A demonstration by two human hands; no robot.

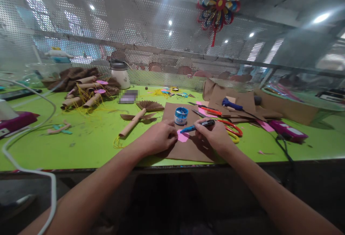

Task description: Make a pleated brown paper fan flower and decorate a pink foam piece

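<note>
In my right hand (212, 132) is a blue-and-black marker (192, 128), slanted down to the left with its tip at a small pink paper piece (183, 138). My left hand (159, 137) has its fingers curled together at the left edge of that paper. A brown cardboard sheet (198, 152) lies under the paper and my right hand. Just beyond the paper stands an open jar (181, 115) with blue on its rim and inside. To the left lies a cardboard tube figure (132, 122) with a pleated brown fan at its far end.
Right of the sheet lie red-and-yellow-handled scissors (234, 129), a blue glue gun (231, 104), cardboard scraps (242, 100) and a purple box (288, 130). Tubes with yellow string (93, 100) are piled back left, near a white jug (120, 75). A white cable (52, 181) crosses the left side.
</note>
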